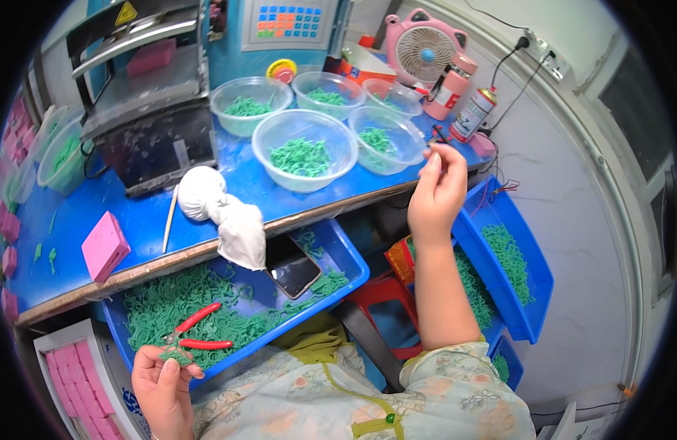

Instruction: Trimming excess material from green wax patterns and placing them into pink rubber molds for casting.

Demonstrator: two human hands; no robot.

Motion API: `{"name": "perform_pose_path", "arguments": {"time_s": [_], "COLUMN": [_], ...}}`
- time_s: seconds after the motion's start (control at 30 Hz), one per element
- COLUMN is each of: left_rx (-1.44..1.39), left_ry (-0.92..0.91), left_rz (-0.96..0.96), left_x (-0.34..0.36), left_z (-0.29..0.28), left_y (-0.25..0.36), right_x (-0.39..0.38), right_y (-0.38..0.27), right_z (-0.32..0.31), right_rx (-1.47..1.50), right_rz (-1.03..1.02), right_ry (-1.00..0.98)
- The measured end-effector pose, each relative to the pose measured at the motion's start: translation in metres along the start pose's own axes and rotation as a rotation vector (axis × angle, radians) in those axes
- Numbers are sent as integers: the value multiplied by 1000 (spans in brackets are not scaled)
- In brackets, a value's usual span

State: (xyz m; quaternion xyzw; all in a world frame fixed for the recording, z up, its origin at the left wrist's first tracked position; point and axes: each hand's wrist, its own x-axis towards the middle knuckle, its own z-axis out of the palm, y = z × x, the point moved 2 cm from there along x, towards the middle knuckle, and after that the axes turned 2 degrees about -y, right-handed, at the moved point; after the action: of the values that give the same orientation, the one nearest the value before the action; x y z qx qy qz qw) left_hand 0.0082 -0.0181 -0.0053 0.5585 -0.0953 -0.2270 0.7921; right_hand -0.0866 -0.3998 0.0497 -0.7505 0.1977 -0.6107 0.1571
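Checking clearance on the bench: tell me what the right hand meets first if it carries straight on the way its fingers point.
Probably the red-and-white spray can just beyond the right hand; depth is unclear.

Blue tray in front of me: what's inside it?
The blue tray holds green parts, red-handled pliers and a phone. Whatever lies under the parts is covered.

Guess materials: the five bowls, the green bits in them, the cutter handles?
Bowls: likely clear plastic, glossy; the contents and blue bench show through the walls. Green bits: look like soft moulded rubber or plastic, matte, tangled; can't tell which. Cutter handles: red, smooth sleeves, probably plastic over metal.
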Motion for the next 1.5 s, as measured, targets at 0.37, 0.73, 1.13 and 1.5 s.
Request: {"name": "perform_pose_path", "arguments": {"time_s": [0.37, 0.73, 1.13, 1.5], "left_rx": [57, 65, 14, -1], "left_ry": [-42, -62, -57, -5], "left_rz": [35, 0, -18, -130], "left_x": [3, 6, 5, -12], "left_z": [15, 35, 21, 25], "left_y": [-3, -5, -8, 8], "right_x": [62, 71, 85, 34], "right_y": [166, 169, 78, -63], "right_z": [-10, -17, -34, -50], "right_rx": [-1090, -766, -22, 112], "right_rz": [205, 446, 27, -795], "right_ry": [-376, -381, 21, -54]}}
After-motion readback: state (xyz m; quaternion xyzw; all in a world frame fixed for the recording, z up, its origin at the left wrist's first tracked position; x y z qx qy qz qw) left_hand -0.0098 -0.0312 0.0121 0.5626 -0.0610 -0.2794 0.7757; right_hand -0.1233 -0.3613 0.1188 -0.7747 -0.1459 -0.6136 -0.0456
